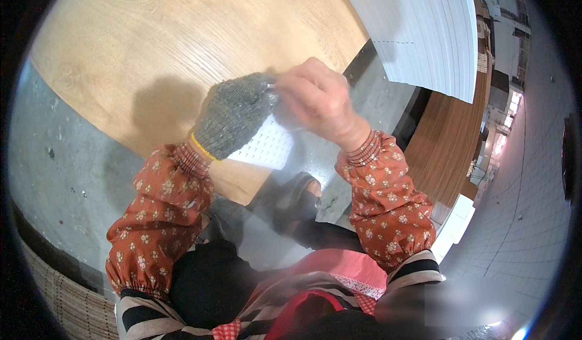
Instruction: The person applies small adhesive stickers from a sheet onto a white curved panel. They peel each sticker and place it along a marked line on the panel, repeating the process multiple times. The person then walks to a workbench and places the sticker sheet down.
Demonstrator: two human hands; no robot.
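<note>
My left hand (233, 118) wears a grey knitted glove with a yellow cuff edge. Its fingers are closed, and a white sheet (273, 144) with rows of small dark marks hangs from beneath it. My bare right hand (324, 100) meets the gloved fingertips, its own fingers pinched together and partly smeared by motion. A small pale bit shows where the hands meet; what the right fingers hold is hidden. Below both hands lies a large light wood-grain board (151, 37), with the sheet over its near edge.
A stack of white panels (430, 37) rises at the far right. Beside it stands a stack of dark brown boards (445, 134). More stacked boards (70, 300) show at the lower left. Grey floor (60, 140) surrounds the board; my shoe (300, 200) is close to its near edge.
</note>
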